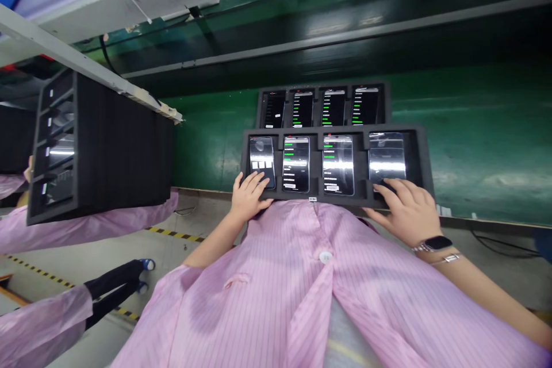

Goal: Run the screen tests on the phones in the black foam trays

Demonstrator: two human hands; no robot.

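front tray (336, 130): black foam tray at the near edge of the green bench (487, 144), holding four phones in separate cells, screens up; the cells appear to keep the glass from touching.

left hand (248, 198): fingers curved and spread, pads on the lower end of the leftmost phone (261, 152); whether they grip it, i cannot tell.

right hand (407, 210): fingers reach over the tray's near rim onto the lower end of the rightmost phone (387, 155); no clear grip can be told. a smartwatch (434, 243) sits on the wrist.

middle pair: two phones (295, 164) (338, 165) lie untouched between the hands, showing text and green bars.

rear tray (323, 87): second foam tray just behind, four lit phones in line, probably so all the screens can be read at a glance.

left side: stack of black foam trays (121, 149) beside the bench.

nearby: a co-worker's pink sleeve (73, 230) beyond the stack; yellow-and-black floor tape (176, 234) runs below.
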